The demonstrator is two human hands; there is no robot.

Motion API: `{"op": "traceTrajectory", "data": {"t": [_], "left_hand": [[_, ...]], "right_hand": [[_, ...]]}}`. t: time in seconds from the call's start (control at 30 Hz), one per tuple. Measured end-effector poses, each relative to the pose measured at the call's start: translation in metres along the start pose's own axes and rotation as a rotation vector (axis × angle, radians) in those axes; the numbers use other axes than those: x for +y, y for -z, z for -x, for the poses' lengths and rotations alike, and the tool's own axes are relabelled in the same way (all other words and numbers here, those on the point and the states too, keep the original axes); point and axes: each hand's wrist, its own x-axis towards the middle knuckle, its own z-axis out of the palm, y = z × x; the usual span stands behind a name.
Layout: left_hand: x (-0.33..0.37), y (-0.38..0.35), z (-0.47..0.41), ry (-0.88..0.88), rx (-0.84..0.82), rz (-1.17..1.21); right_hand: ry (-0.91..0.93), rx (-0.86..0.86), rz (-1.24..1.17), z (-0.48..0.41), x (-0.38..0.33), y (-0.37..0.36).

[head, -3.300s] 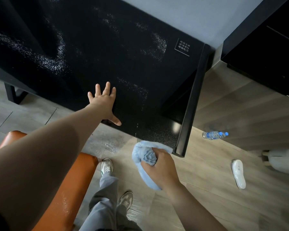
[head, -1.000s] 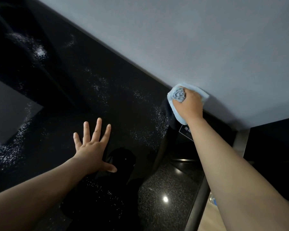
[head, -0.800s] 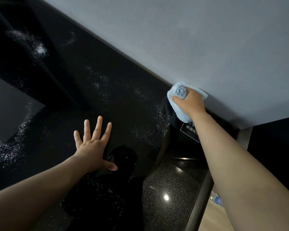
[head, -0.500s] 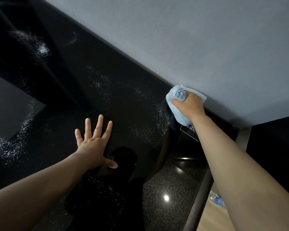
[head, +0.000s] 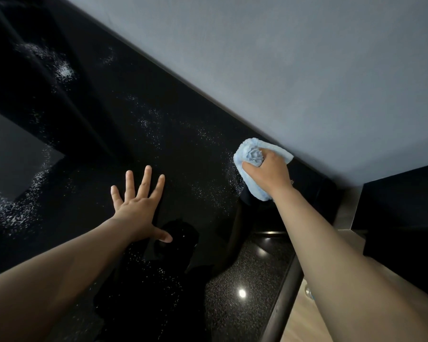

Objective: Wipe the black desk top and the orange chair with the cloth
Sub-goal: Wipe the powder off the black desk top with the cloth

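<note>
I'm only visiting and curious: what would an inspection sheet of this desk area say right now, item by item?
Surface: glossy black desk top, with patches of white specks scattered across it.
Job's things: bunched light blue cloth pressed on the desk at its back edge, next to the wall; orange chair not in view.
Clutter: nothing seen.
Hands: right hand grips the cloth; left hand lies flat on the desk, fingers spread.
Cables: nothing seen.
Surroundings: grey wall behind the desk, dark cabinet to the right, wooden floor below.
</note>
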Motion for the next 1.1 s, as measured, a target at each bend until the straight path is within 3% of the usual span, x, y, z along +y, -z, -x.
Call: {"op": "traceTrajectory", "data": {"t": [1.1], "left_hand": [[-0.003, -0.006, -0.005, 0.01, 0.059, -0.059]], "right_hand": [[0.033, 0.022, 0.006, 0.101, -0.01, -0.049]]}}
